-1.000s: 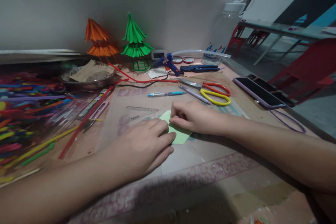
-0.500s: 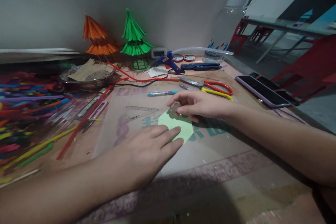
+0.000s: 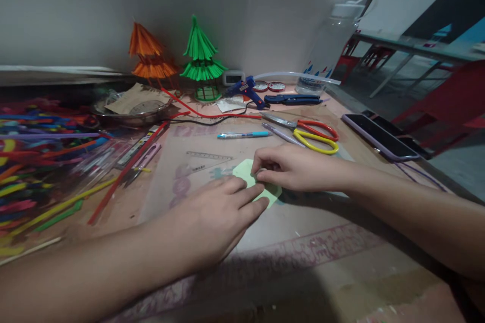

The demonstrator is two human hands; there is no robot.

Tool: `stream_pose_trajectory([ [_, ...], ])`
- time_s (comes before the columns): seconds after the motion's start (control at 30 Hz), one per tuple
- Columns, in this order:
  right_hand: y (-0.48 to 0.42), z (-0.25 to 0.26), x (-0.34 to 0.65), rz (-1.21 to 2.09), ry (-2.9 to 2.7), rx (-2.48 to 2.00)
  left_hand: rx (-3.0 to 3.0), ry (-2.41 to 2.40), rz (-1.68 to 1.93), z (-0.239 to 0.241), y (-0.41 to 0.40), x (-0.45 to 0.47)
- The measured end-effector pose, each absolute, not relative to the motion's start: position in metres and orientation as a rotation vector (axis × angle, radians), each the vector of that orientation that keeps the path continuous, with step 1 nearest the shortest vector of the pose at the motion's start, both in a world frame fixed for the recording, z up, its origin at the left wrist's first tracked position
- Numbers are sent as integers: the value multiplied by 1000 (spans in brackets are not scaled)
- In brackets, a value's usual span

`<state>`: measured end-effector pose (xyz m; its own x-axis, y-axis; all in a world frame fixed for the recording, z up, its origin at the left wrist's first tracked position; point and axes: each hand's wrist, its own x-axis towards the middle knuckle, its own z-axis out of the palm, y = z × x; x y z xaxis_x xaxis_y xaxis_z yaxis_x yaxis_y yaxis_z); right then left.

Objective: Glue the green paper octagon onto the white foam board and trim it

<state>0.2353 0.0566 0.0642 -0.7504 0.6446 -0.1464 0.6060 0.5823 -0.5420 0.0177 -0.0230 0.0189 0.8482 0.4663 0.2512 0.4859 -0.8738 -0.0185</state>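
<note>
A pale green paper piece with angled corners lies on the printed clear sheet in front of me. My left hand rests flat on its near side, fingers spread and holding nothing. Over the paper's right part, my right hand is closed in a pinch, its fingertips down on the paper. Whatever sits between those fingertips is hidden now; a small round greyish thing showed there earlier. Beyond the hands lie a blue pen, a grey-purple pen and scissors with red and yellow handles.
Colourful pipe cleaners are heaped at left beside a bowl. Orange and green tree-shaped models stand behind, near a blue glue gun. A phone lies right, with a large bottle at the back.
My right hand has come down onto the paper, and the round greyish thing in its fingers is now covered. The left hand stays on the paper. The view has shifted slightly.
</note>
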Motion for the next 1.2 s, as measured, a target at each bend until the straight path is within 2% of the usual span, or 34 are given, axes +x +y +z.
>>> stream_pose_trajectory([
  [0.33, 71, 41, 218, 499, -2560, -1189, -2945, -725, -327, 21, -22, 16],
  [0.47, 66, 50, 223, 891, -2563, -1159, -2959, -746, -328, 22, -22, 17],
  [0.53, 62, 56, 225, 971, -2623, -1152, -2977, -740, -318, 23, -21, 18],
  [0.7, 65, 47, 219, 517, -2635, -1174, -2973, -722, -293, 23, -20, 17],
  [0.8, 73, 33, 215, 398, -2538, -1197, -2959, -721, -319, 22, -20, 16],
  [0.93, 77, 33, 219, 667, -2286, -1182, -2937, -728, -330, 21, -20, 17],
  [1.03, 72, 42, 225, 917, -2305, -1136, -2947, -738, -300, 21, -20, 17],
  [1.1, 69, 45, 226, 915, -2432, -1112, -2953, -740, -295, 21, -21, 17],
  [1.2, 68, 43, 223, 708, -2530, -1120, -2948, -736, -308, 21, -21, 18],
])
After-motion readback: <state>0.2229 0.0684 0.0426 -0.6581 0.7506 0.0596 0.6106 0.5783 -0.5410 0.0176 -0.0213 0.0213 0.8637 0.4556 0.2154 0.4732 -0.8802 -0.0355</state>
